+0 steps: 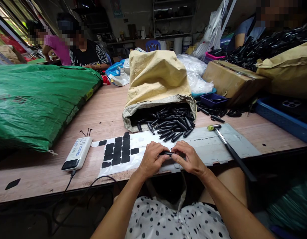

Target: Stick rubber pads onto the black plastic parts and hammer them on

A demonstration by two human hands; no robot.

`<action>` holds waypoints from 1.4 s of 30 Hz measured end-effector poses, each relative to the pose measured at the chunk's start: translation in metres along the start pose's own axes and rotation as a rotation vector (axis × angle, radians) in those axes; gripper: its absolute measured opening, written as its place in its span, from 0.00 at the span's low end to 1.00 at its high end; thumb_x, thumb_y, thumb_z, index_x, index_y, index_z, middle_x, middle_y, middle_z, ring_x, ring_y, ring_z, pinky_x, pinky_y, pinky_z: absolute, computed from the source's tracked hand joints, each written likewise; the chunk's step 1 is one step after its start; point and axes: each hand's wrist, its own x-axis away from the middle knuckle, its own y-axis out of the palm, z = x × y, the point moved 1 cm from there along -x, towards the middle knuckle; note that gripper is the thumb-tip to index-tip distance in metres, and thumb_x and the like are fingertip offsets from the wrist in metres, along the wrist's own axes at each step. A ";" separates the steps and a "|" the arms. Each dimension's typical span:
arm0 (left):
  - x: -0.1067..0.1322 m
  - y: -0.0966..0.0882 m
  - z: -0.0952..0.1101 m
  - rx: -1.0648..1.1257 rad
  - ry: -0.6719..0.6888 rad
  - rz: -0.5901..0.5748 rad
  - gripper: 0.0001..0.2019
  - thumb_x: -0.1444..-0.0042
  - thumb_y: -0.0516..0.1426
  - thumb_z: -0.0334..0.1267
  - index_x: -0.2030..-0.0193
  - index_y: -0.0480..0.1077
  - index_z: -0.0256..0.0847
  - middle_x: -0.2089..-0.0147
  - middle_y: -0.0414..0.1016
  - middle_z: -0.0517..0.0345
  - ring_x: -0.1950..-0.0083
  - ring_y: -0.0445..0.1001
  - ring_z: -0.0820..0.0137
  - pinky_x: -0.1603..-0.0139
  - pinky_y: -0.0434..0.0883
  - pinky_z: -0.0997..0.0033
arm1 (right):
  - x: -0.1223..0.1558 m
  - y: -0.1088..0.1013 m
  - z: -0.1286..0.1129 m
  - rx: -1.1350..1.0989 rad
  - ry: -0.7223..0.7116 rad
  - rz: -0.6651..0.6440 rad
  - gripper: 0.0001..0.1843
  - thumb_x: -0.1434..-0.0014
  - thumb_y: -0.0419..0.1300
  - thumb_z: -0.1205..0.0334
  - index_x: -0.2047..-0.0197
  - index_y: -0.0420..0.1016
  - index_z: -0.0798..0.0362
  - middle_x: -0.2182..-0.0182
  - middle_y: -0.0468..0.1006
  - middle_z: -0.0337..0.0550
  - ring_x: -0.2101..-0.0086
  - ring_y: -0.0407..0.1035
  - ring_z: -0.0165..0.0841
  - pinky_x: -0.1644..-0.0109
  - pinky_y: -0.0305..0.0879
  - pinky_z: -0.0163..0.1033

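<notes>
A small black tube [168, 153] was pinched between both hands just above the near edge of the tabletop [106, 109]. The left hand [151, 160] clasped one end with curled fingers and the right hand [190, 160] clasped the other. Just beyond, a pile of black tubes [169, 126] spilled from a tan sack [155, 79]. A sheet of black pads [118, 152] lay toward the left edge, and a hammer [229, 147] toward the right.

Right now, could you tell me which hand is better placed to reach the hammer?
Likely right. The right hand sits nearer the hammer, whose handle runs toward that side; the left hand is beside the black pads. Both pinch a black piece.
</notes>
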 end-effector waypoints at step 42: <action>0.001 -0.014 -0.013 -0.133 -0.338 0.159 0.08 0.43 0.62 0.35 0.55 0.74 0.46 0.57 0.77 0.59 0.55 0.73 0.64 0.55 0.68 0.66 | 0.043 -0.106 0.048 0.594 0.782 0.450 0.17 0.36 0.52 0.56 0.51 0.74 0.55 0.59 0.78 0.58 0.59 0.73 0.47 0.57 0.67 0.49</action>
